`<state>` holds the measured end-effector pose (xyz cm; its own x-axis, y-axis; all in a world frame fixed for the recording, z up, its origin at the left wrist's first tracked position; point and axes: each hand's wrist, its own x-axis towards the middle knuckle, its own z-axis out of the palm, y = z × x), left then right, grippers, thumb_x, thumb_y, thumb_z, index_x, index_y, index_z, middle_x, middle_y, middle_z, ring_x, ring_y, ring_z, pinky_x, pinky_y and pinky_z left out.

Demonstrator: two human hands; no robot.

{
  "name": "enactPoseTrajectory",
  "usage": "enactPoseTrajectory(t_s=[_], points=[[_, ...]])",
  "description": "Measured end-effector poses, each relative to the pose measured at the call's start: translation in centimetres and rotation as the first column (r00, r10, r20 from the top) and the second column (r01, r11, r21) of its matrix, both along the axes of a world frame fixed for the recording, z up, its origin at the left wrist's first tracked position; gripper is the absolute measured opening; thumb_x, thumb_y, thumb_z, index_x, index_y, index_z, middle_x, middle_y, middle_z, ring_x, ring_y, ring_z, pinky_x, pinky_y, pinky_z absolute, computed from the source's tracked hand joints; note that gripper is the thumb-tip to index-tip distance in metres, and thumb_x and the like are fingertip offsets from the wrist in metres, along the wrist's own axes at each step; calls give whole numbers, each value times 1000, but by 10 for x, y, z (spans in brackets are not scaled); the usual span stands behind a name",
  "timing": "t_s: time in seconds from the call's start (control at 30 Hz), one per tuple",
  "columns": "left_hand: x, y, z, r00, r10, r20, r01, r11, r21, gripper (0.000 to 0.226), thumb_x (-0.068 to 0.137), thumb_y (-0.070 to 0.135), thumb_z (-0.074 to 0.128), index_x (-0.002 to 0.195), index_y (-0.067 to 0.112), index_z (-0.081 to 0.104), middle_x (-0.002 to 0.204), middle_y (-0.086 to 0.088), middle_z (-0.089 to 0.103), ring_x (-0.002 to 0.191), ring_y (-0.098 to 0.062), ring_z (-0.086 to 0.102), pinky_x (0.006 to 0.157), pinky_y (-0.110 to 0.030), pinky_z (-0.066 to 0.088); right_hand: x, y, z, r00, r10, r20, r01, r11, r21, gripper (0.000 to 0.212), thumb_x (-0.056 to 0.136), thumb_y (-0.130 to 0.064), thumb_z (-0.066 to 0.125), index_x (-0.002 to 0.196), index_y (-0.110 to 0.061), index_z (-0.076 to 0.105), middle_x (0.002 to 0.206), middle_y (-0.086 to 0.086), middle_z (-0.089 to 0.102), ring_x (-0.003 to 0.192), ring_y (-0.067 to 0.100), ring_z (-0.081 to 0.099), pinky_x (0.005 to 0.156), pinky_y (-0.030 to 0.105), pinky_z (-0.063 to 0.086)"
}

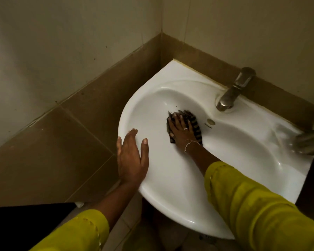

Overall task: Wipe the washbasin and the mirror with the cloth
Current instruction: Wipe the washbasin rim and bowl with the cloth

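Note:
A white washbasin (170, 174) is fixed in the corner of a tiled wall. Inside its bowl lies a dark striped cloth (195, 125), and my right hand (179, 127) presses flat on it, fingers spread, near the bowl's far slope. My left hand (131, 156) rests on the basin's left rim, fingers apart, thumb on the rim's top, holding nothing. Both arms wear yellow-green sleeves. No mirror is in view.
A metal tap (232, 91) stands on the basin's back ledge, with the overflow hole (210, 121) below it. A blurred metallic object (310, 140) sits at the basin's right edge. Brown and beige wall tiles (80, 124) close in on the left and behind.

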<state>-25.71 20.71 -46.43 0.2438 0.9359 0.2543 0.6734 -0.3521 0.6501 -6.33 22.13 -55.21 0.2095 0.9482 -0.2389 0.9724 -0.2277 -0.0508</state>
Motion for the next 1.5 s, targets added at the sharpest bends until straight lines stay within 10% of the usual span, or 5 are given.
enactPoseTrajectory(t_s=[0.7, 1.0, 1.33, 1.43, 1.5], points=[[-1, 0, 3, 1000, 14, -1, -14, 999, -46, 62, 90, 41, 22, 119, -4, 53, 121, -19, 60, 118, -31, 51, 112, -40, 17, -86, -67, 43, 643, 203, -738, -265, 964, 35, 61, 92, -31, 29, 145, -10, 9, 156, 12, -3, 140, 21, -13, 116, 47, -6], [1, -4, 7, 1000, 0, -26, -2, 999, -47, 67, 88, 45, 19, 120, -4, 52, 120, -21, 60, 118, -33, 51, 114, -40, 16, -37, -152, 75, 800, 175, -574, -410, 858, -310, 54, 102, -22, 26, 148, -16, -3, 157, 4, -11, 143, 18, -15, 112, 30, -14], [1, -3, 6, 1000, 7, -20, -8, 999, -36, 65, 89, 43, 22, 117, -6, 54, 117, -22, 62, 113, -35, 55, 113, -41, 18, 54, -182, 69, 947, 315, -63, -288, 749, -597, 78, 77, -57, -3, 148, -25, 4, 158, 2, 0, 145, 26, 1, 115, 48, 12], [1, -2, 3, 1000, 9, -24, -10, 999, -37, 64, 90, 43, 22, 117, -4, 54, 116, -21, 62, 113, -34, 55, 113, -40, 18, 70, -170, 60, 952, 286, 109, -204, 860, -467, 62, 92, -44, 41, 147, -22, 21, 157, 5, 15, 143, 28, 16, 113, 46, 20], [0, -1, 2, 1000, 15, -22, -15, 999, -33, 63, 90, 43, 23, 116, -4, 55, 116, -20, 63, 112, -33, 56, 113, -40, 19, 76, -153, 55, 946, 253, 205, -166, 916, -365, 76, 60, -44, 80, 127, -17, 57, 136, 10, 52, 123, 30, 52, 96, 45, 44]])
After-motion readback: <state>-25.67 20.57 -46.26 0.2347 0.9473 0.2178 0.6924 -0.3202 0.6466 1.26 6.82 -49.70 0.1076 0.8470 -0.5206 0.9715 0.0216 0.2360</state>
